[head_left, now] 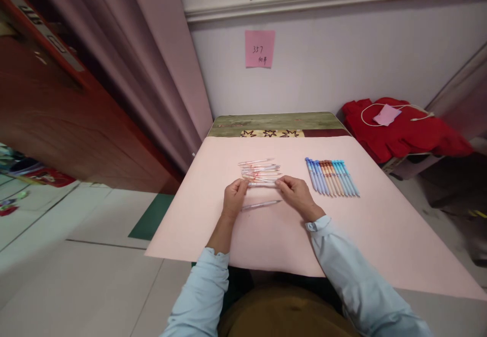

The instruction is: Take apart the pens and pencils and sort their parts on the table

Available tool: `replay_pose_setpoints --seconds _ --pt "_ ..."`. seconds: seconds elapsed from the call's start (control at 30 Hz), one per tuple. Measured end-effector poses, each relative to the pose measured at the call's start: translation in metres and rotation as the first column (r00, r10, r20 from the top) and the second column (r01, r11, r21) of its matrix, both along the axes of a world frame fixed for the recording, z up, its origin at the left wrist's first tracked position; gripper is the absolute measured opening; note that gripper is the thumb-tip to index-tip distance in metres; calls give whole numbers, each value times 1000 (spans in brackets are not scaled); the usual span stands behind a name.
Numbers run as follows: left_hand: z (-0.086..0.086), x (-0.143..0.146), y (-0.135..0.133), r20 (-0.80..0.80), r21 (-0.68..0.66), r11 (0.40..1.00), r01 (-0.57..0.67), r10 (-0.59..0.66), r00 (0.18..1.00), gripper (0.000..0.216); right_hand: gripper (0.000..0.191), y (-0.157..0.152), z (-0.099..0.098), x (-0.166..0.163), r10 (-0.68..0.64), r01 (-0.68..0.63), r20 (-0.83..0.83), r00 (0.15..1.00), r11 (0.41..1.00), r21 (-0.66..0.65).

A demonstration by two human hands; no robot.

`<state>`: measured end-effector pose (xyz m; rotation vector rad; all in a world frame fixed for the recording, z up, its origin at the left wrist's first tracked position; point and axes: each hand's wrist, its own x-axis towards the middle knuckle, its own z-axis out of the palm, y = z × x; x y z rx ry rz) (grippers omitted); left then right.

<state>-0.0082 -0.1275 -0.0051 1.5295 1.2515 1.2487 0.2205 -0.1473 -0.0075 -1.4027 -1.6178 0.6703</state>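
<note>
Clear pens lie in a loose heap near the middle of the desk, slightly toward its far edge, on a pink sheet that covers most of the top. In the head view, only a strip of the wooden desk top shows bare at the far edge, against the wall. The sheet's near edge runs just in front of the person's lap, and its left corner overhangs the tiled floor. Open pink surface lies to the left of the heap and along the near right side.

The left hand and the right hand meet at the near side of the heap, fingers curled, each pinching one end of a clear pen held level between them. One single pen lies alone on the sheet just nearer than the hands. A neat row of blue and orange pens lies side by side to the right of the right hand, close but apart. Beyond the right edge, a red cloth is piled off the desk.
</note>
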Motion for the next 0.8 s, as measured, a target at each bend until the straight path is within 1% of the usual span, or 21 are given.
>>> replay_pose_setpoints --seconds 0.07,0.2,0.37,0.43,0.5,0.6,0.7,0.8 --pt "1 0 -1 -9 22 1000 -10 10 1000 40 27 0 -1 0 7 -7 15 1000 1000 8" --pt "1 0 -1 -36 42 998 -46 47 998 30 17 -1 4 0 36 -42 68 997 994 101" --pt "-3 0 2 -42 54 996 -70 72 997 20 14 0 6 2 45 -68 154 987 987 145" --pt "-5 0 2 -42 58 997 -56 59 997 19 14 0 5 2 28 -50 162 986 990 130" --pt "-6 0 3 -43 61 997 -42 44 998 20 14 0 3 2 12 -27 164 986 996 86" --pt "-5 -1 2 -40 43 997 -67 69 997 22 13 0 3 2 -8 1 170 985 999 45" --pt "-4 -1 1 -62 24 995 -92 94 994 28 12 0 5 2 -16 5 150 988 997 74" --pt "-5 0 1 -135 52 992 -112 118 984 29 10 0 5 3 10 -28 178 984 995 96"
